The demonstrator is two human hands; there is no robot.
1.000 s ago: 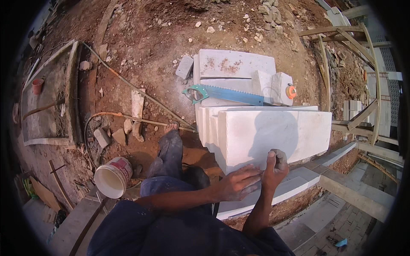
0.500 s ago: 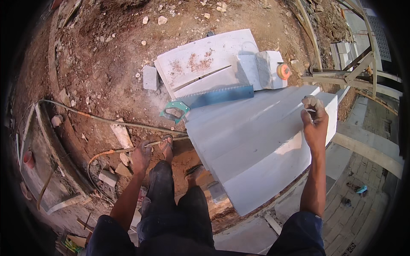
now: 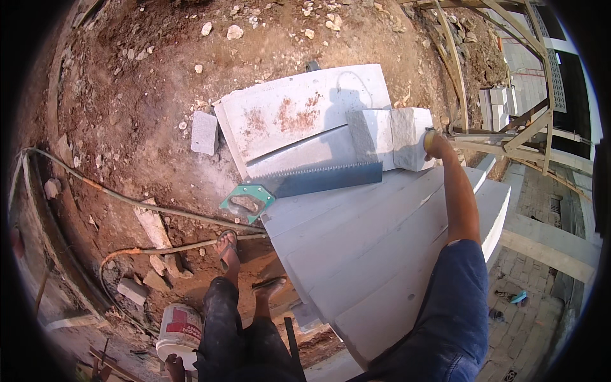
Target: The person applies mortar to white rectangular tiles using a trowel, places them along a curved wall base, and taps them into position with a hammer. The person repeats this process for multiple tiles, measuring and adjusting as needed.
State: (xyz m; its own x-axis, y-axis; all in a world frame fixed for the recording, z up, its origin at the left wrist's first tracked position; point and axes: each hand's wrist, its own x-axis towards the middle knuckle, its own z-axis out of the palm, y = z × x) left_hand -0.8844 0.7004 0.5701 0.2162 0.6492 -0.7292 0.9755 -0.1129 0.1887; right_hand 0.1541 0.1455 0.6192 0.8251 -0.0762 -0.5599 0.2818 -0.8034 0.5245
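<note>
My right hand [image 3: 438, 146] reaches out to the far side and is closed round the tape measure, covering most of it; a yellow edge shows at the fingers. Beneath it is a pale block [image 3: 412, 127]. A handsaw [image 3: 324, 181] with a green handle lies across the pale slabs, teeth facing away from me. My left hand [image 3: 174, 367] is low at the bottom edge, beside the rim of a white bucket [image 3: 180, 331]; its fingers are too dark and small to read. Large white blocks [image 3: 369, 248] lie stacked in front of me.
A hose [image 3: 172, 213] runs over the dirt at left, near my sandalled feet [image 3: 228, 248]. A loose grey block [image 3: 204, 132] sits left of the slabs. Wooden framing [image 3: 541, 127] stands at far right, and a plank [image 3: 550, 245] crosses above the paving.
My right hand has moved away from me, from above the white blocks to the tape measure, and closed on it. My left hand has dropped to the bottom edge. The bucket has come into view.
</note>
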